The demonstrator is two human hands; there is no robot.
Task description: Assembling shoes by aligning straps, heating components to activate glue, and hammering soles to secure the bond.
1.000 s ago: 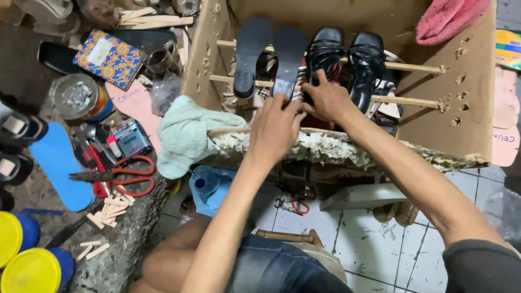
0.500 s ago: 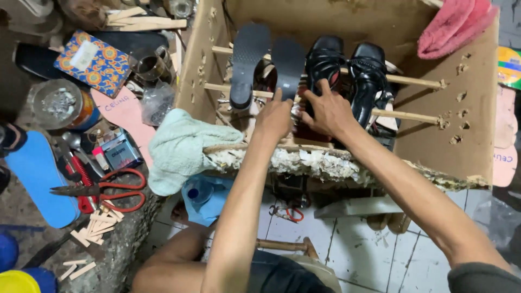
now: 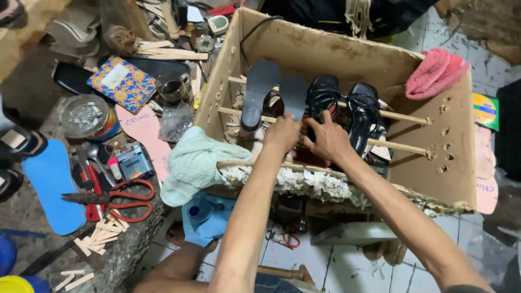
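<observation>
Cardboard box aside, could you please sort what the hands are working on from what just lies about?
In hand: left hand, right hand, black shoes, wooden rods, cardboard box.
Lying about: red scissors, pale green cloth, pink towel, patterned booklet.

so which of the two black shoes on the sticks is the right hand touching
The left-hand black shoe, beside the grey soles: the right hand reaches its toe. The other shoe stands clear.

Setting — a cramped floor-level workspace under flat, even light. White tiled floor (image 3: 347,266), grimy in its joints, spans five to six o'clock. A rough concrete slab (image 3: 32,209), dark and stained, fills seven to nine o'clock, its crumbling edge (image 3: 133,244) dropping to the tiles. Bare tile with dark smudges (image 3: 491,32) shows at one o'clock — beside it a brown, scuffed wall surface (image 3: 485,13).
</observation>
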